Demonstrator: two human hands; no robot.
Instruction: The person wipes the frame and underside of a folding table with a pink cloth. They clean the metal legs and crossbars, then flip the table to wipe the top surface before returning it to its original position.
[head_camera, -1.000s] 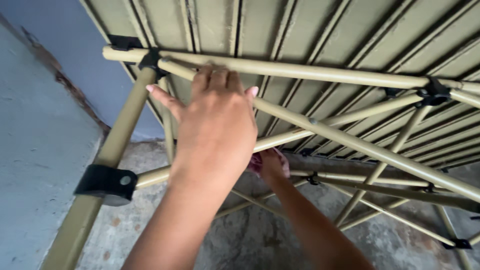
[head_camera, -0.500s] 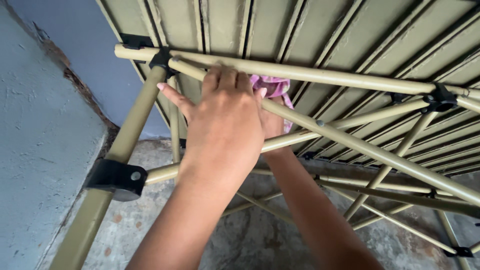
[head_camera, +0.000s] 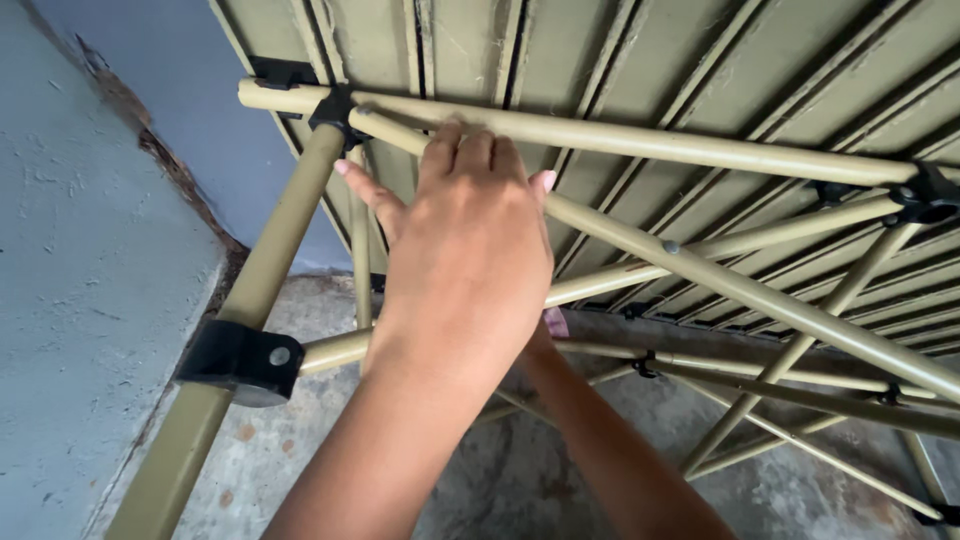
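The head camera looks at the underside of an olive-green folding table (head_camera: 700, 60) standing on its side, its slatted top filling the upper part of the picture and running out past the top and right edges.

Much is hidden here. The left hand (head_camera: 465, 250) sits in the middle of the picture, fingers spread and laid over a slanting olive tube (head_camera: 740, 290) of the frame, fingertips reaching up to the long top tube (head_camera: 650, 135); the hand is flat and open on the metal, not wrapped round it. It covers almost all of the right hand (head_camera: 535, 345), of which only the wrist and forearm show below and behind. Whether the right fingers are open or closed cannot be told. A small scrap of pink cloth (head_camera: 556, 323) peeks out just beside that wrist, the rest of it hidden behind the left hand.

Black plastic joints mark the frame: a black clamp (head_camera: 240, 360) on the thick leg (head_camera: 270, 260) at the left, a black corner piece (head_camera: 335, 105) at the upper left. No labels can be made out. A blue wall (head_camera: 90, 300) fills the left side, and a stained concrete floor (head_camera: 520, 480) lies below.
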